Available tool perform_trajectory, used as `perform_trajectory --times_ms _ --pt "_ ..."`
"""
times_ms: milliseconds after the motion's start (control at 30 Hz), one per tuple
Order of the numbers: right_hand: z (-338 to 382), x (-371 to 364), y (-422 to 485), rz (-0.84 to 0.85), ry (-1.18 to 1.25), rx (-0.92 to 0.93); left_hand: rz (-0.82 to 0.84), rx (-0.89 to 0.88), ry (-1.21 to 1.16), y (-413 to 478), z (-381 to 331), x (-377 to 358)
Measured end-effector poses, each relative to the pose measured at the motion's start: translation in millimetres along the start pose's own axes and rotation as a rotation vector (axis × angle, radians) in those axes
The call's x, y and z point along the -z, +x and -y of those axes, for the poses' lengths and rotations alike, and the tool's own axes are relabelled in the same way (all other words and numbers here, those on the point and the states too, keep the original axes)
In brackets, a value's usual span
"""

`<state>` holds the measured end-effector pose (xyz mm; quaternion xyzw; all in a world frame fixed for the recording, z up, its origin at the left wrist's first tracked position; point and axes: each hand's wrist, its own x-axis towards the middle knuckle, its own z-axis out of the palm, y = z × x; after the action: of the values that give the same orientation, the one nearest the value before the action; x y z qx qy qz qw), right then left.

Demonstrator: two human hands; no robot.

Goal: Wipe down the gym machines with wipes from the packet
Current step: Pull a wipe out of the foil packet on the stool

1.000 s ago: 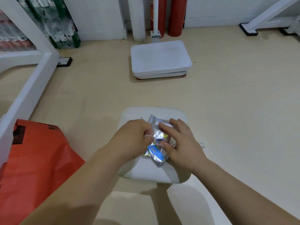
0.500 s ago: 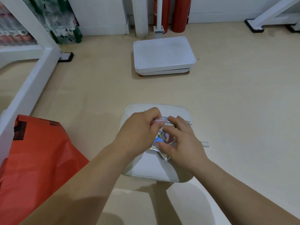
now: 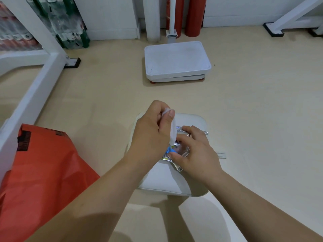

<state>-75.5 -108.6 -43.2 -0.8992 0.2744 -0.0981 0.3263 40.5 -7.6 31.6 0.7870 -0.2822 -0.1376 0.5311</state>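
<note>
The left hand (image 3: 150, 135) is raised just above the packet (image 3: 183, 151), its thumb and curled fingers pinching the top of a white wipe (image 3: 173, 130) that stretches from the pinch down into the packet's opening. The right hand (image 3: 197, 152) sits just beside it, fingers and thumb bent over the crinkled silver foil and gripping it against a white padded seat (image 3: 174, 186). The packet lies on the middle of that seat, partly hidden under the right hand. An orange bag (image 3: 40, 172) lies to the left on the beige floor, and a white platform (image 3: 176, 58) stands well beyond, near two red cylinders (image 3: 194, 14).
</note>
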Motion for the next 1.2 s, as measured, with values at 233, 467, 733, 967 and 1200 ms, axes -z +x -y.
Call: perform_trajectory --times_ms 233,467,733,967,1200 --pt "-5.2 -3.6 -1.5 -0.036 0.015 0.053 -0.224 0.069 -0.158 12.5 -18.6 14.5" --pt "2.7 6.8 4.6 -0.245 -0.031 0.079 -0.166 0.198 0.057 20.6 2.4 45.1" --pt "20.2 -9.5 10.0 -0.259 -0.155 0.047 0.14 0.321 0.292 6.1 26.9 25.7" --pt "28.7 -6.7 19.0 -0.068 -0.139 -0.127 0.117 0.365 0.163 7.0 25.8 28.9" --pt "21.5 -0.9 17.7 -0.132 -0.134 -0.218 0.198 0.287 0.233 5.3 23.8 19.3"
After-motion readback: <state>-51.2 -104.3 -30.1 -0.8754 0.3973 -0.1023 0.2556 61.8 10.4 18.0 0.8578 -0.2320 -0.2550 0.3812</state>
